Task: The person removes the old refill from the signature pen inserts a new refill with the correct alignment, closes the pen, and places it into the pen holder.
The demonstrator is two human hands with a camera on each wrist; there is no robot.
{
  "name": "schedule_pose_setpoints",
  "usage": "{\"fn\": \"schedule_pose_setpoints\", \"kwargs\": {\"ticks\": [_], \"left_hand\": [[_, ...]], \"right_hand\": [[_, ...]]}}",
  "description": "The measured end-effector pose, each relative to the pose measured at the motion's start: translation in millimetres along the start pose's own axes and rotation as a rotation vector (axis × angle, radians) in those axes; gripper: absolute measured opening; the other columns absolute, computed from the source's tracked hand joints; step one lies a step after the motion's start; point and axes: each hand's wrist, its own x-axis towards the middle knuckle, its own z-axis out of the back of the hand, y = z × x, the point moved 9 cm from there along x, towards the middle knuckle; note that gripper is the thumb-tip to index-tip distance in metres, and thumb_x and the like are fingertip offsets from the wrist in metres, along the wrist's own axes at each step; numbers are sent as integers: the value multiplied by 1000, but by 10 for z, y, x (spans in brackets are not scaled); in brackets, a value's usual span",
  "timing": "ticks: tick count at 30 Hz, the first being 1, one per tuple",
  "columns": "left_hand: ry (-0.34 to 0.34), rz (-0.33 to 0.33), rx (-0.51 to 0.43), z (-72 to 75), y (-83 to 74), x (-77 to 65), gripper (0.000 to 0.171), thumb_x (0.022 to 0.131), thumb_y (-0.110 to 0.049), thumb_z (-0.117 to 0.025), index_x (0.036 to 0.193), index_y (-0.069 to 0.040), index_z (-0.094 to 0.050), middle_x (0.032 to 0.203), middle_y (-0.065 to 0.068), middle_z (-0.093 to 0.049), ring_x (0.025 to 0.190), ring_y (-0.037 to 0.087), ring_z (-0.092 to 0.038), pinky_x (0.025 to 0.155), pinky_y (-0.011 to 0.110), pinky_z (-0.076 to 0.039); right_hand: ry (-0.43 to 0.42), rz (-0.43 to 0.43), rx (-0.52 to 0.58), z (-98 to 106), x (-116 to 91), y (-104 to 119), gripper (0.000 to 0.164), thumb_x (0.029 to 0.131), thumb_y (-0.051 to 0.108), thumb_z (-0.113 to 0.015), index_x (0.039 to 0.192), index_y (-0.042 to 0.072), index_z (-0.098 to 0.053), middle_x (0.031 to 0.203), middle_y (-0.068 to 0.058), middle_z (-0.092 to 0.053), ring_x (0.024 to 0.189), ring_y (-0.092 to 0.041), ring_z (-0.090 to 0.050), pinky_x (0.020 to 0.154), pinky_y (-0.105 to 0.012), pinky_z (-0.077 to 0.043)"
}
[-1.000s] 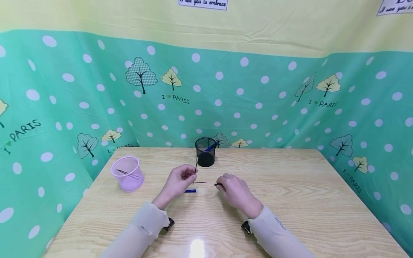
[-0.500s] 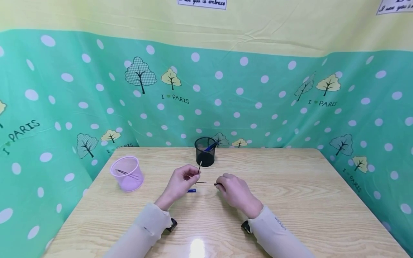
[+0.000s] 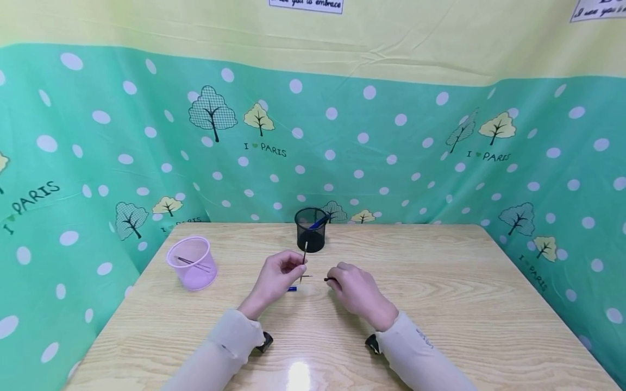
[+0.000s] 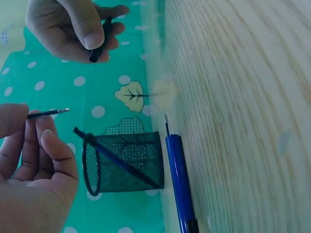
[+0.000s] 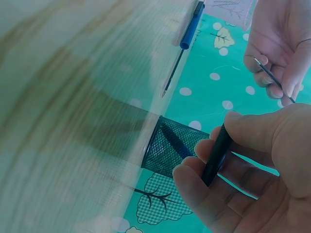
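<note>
My left hand [image 3: 276,279] pinches a thin dark pen refill [image 3: 305,254] between thumb and fingertips, its metal tip pointing downward or upward I cannot tell. In the right wrist view, the refill [image 5: 272,77] slants in those fingers. My right hand [image 3: 359,290] grips a short black tube-like pen part [image 5: 216,154], apart from the refill. On the table between the hands lie a blue pen barrel [image 4: 180,179] with a black end and a second refill [image 5: 174,73] with a metal tip. In the head view, my left hand partly hides the barrel [image 3: 292,289].
Behind the hands stands a black mesh pen cup [image 3: 310,239] with a blue pen [image 3: 319,221] leaning in it. At the left of the wooden table [image 3: 464,304] is a lilac cup [image 3: 193,274] holding thin dark sticks. A dotted green cloth [image 3: 342,179] hangs behind.
My left hand has shifted slightly right with the refill, covering more of the blue barrel and the refill on the table. The right hand has stayed nearly still.
</note>
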Motion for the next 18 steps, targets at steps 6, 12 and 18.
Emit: {"fn": "schedule_pose_setpoints", "kwargs": {"ticks": [6, 12, 18], "left_hand": [[5, 1, -34, -15, -241, -45, 9, 88, 5, -63, 96, 4, -63, 90, 18, -64, 79, 24, -60, 67, 23, -51], [-20, 1, -71, -17, -241, -38, 11, 86, 8, -64, 96, 8, -60, 90, 22, -63, 80, 24, -60, 68, 22, -51], [-17, 10, -94, -41, -222, -40, 11, 85, 8, -64, 95, 11, -59, 89, 22, -62, 78, 24, -62, 67, 22, -52]], "right_hand": [[-1, 2, 3, 5, -1, 9, 5, 91, 18, -66, 89, 16, -70, 78, 8, -56, 68, -7, -53, 58, -26, -47], [2, 5, 2, -9, -1, 13, 4, 90, 17, -66, 90, 16, -70, 79, 7, -56, 68, -8, -53, 58, -27, -47], [1, 4, 7, -19, -5, 11, 5, 91, 18, -66, 89, 16, -70, 79, 8, -56, 68, -8, -53, 58, -27, -47]]}}
